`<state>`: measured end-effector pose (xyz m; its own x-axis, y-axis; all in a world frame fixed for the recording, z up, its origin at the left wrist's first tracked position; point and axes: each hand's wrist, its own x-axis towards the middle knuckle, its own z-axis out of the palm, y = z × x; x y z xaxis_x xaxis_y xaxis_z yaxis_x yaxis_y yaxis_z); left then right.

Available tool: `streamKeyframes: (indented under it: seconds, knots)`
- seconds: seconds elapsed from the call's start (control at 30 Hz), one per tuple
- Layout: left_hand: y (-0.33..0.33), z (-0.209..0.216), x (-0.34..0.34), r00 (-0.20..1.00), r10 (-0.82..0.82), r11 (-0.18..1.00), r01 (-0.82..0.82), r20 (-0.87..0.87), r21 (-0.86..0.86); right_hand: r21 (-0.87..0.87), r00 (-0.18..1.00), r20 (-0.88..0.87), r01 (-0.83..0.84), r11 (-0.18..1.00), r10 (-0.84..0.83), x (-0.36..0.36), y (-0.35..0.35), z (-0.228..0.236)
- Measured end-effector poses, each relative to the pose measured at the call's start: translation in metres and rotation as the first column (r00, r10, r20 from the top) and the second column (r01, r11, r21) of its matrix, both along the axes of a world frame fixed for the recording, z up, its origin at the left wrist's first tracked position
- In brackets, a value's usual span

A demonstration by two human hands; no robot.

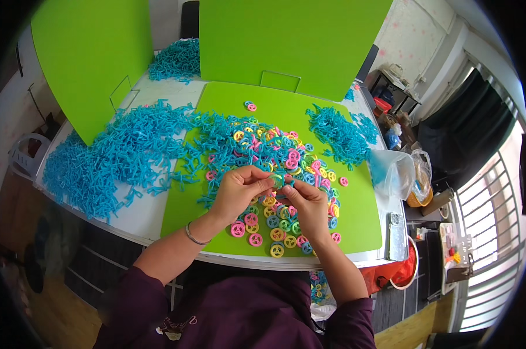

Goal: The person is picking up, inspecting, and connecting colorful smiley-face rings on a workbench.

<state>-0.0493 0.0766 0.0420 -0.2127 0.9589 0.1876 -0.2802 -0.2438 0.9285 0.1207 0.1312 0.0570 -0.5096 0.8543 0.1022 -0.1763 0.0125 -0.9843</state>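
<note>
Both hands meet over a green mat on a white counter. The left hand grasps a green wheel between thumb and index finger; the right hand pinches a small blue piece at the wheel's right side, whether joined to it cannot be told. Beneath lies a pile of multicoloured wheels, mingled with blue pieces at its far left. A large blue heap lies to the left, a smaller heap to the right. A phone rests at the right front corner, near a clear bag.
</note>
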Motion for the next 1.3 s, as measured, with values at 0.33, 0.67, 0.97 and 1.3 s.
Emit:
streamKeyframes:
  seconds: [0.33, 0.67, 0.97, 1.3]
  knots:
    - [-0.004, 0.004, 0.004, 0.958, 0.124, 0.992, -0.113, -0.258, 0.057, 0.58, 0.918, 0.302, 0.039, 0.814, -0.259, 0.001, -0.006, 0.005]
    - [-0.001, 0.004, -0.002, 0.974, -0.1, 0.992, 0.114, 0.206, -0.06, 0.71, 0.92, 0.262, 0.021, 0.704, -0.291, 0.0, -0.003, 0.013]
    - [-0.001, 0.004, 0.001, 0.976, 0.032, 0.997, -0.015, -0.216, 0.078, 0.566, 0.91, 0.347, -0.009, 0.824, -0.228, 0.003, -0.008, 0.01]
    - [-0.002, 0.015, -0.015, 0.928, -0.121, 0.964, 0.195, 0.353, -0.182, 0.986, 0.943, 0.134, -0.096, 0.135, -0.305, 0.021, 0.022, 0.014]
